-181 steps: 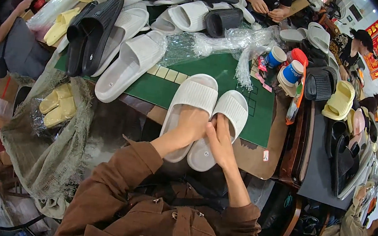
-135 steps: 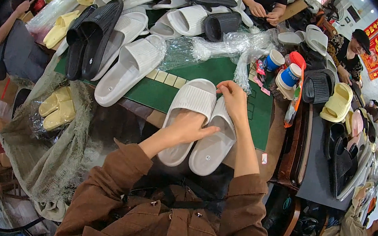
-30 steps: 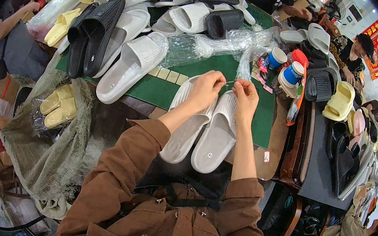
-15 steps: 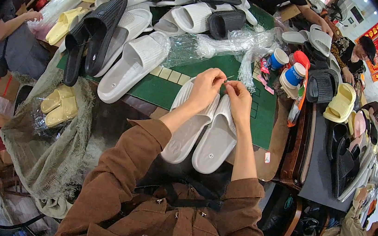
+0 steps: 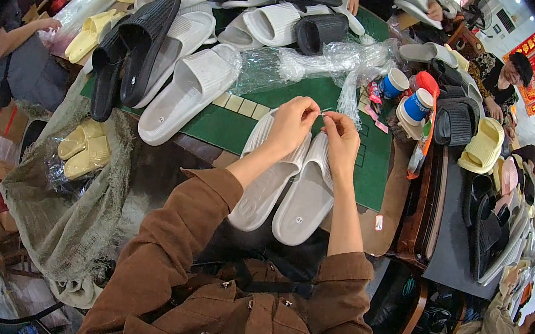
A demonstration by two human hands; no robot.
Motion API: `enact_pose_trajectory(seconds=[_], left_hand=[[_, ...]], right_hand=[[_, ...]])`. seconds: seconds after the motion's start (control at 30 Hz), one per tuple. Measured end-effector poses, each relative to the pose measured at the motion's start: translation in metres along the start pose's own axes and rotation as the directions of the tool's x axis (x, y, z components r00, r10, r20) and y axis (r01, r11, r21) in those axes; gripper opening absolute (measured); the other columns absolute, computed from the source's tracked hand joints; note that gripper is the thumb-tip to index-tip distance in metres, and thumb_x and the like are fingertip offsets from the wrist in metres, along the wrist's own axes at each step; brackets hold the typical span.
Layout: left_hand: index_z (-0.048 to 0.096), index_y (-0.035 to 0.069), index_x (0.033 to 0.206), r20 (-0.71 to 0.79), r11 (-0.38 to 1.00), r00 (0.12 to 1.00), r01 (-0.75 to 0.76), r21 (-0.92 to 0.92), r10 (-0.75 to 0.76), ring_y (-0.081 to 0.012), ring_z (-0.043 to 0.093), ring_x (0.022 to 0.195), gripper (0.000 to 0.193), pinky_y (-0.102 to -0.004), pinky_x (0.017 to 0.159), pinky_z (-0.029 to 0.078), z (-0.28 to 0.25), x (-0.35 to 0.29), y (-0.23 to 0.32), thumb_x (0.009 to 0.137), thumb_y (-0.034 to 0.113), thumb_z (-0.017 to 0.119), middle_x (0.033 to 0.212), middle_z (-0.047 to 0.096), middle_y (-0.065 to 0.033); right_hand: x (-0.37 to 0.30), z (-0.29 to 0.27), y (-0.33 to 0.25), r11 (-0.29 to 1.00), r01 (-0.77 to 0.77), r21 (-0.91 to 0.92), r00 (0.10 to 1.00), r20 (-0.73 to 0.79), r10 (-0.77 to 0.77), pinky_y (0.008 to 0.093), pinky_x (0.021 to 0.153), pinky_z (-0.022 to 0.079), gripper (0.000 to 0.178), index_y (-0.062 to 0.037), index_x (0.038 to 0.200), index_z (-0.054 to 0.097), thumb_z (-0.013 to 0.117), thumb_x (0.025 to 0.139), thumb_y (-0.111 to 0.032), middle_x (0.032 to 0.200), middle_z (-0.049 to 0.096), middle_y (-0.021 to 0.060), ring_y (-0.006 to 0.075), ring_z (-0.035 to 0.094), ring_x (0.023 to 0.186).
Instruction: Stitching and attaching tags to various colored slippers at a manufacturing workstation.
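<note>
Two light grey slide slippers lie side by side at the near edge of the green mat, a left slipper (image 5: 256,200) and a right slipper (image 5: 303,209). Above their straps, my left hand (image 5: 290,129) and my right hand (image 5: 342,141) almost meet, both closed in a pinch. Between the fingertips shows a thin pale strand (image 5: 325,110), perhaps a plastic tag tie. Its ends are hidden by the fingers, so I cannot tell which hand grips it more firmly. Just beyond lies a bundle of similar clear strands (image 5: 349,97).
Grey, black and yellow slippers (image 5: 191,86) pile up at left and back beside clear plastic wrap (image 5: 269,68). Blue paper cups (image 5: 418,105) stand to the right near a black slipper (image 5: 455,122). A mesh sack (image 5: 63,223) hangs at left. Other people work around.
My right hand has shifted slightly, and more of the pale strand shows between the fingertips. At the back, a co-worker's hand has lifted grey slippers off the table's far right.
</note>
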State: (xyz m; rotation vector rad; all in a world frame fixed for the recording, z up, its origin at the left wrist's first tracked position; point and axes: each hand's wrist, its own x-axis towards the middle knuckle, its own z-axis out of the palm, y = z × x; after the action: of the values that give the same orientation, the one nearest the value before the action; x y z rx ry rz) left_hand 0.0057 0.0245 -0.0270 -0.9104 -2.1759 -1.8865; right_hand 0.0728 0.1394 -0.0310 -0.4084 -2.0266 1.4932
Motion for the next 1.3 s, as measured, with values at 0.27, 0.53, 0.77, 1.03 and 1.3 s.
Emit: enact_pose_trajectory(seconds=[0.27, 0.53, 0.77, 1.03, 1.3], left_hand=[[0.059, -0.002, 0.086, 0.077, 0.995, 0.996, 0.054, -0.083, -0.047, -0.0226, 0.060, 0.064, 0.006, -0.0320, 0.058, 0.046, -0.003, 0.001, 0.005, 0.080, 0.000, 0.060, 0.075, 0.062, -0.0136], [0.057, -0.002, 0.086, 0.093, 0.989, 0.993, 0.086, -0.117, -0.076, -0.0204, 0.061, 0.065, 0.005, -0.0317, 0.058, 0.047, -0.003, 0.000, 0.004, 0.082, 0.001, 0.059, 0.074, 0.063, -0.0124], [0.056, -0.002, 0.086, 0.114, 0.985, 0.991, 0.086, -0.152, -0.069, -0.0182, 0.063, 0.065, 0.005, -0.0307, 0.060, 0.048, 0.000, 0.000, 0.007, 0.083, 0.002, 0.058, 0.072, 0.064, -0.0112], [0.055, -0.002, 0.086, 0.134, 0.957, 0.983, 0.155, -0.245, -0.125, -0.0143, 0.062, 0.063, 0.005, -0.0271, 0.059, 0.049, -0.001, 0.002, 0.010, 0.086, 0.003, 0.056, 0.070, 0.064, -0.0082], [0.056, -0.003, 0.086, 0.241, 0.894, 0.944, 0.298, -0.335, -0.224, -0.0118, 0.062, 0.066, 0.009, -0.0252, 0.059, 0.049, -0.003, 0.004, 0.003, 0.089, 0.005, 0.054, 0.075, 0.065, -0.0082]], right_hand=[[0.001, 0.000, 0.002, 0.996, 0.006, -0.089, 0.997, 0.076, 0.001, 0.0261, 0.066, 0.047, 0.013, 0.0016, 0.092, 0.065, 0.062, 0.083, -0.007, 0.079, 0.064, 0.0066, 0.0116, 0.058, 0.070], [0.001, -0.004, -0.007, 0.972, -0.121, 0.201, 0.991, 0.083, 0.106, 0.0202, 0.067, 0.041, 0.011, -0.0014, 0.094, 0.065, 0.062, 0.087, -0.009, 0.083, 0.062, -0.0009, 0.0060, 0.052, 0.074], [0.003, -0.009, 0.002, 0.973, -0.085, 0.215, 0.995, 0.073, 0.071, 0.0204, 0.068, 0.041, 0.011, -0.0019, 0.095, 0.064, 0.062, 0.086, -0.007, 0.084, 0.062, -0.0008, 0.0063, 0.052, 0.075], [0.008, -0.015, 0.006, 0.934, -0.055, 0.354, 0.987, -0.120, 0.104, 0.0191, 0.067, 0.038, 0.011, -0.0017, 0.094, 0.064, 0.062, 0.087, -0.009, 0.083, 0.060, -0.0025, 0.0052, 0.050, 0.073], [0.004, -0.011, -0.004, 0.909, -0.118, 0.400, 0.991, 0.108, 0.081, 0.0178, 0.059, 0.036, 0.008, -0.0035, 0.093, 0.064, 0.061, 0.089, -0.010, 0.080, 0.058, -0.0031, 0.0030, 0.045, 0.065]])
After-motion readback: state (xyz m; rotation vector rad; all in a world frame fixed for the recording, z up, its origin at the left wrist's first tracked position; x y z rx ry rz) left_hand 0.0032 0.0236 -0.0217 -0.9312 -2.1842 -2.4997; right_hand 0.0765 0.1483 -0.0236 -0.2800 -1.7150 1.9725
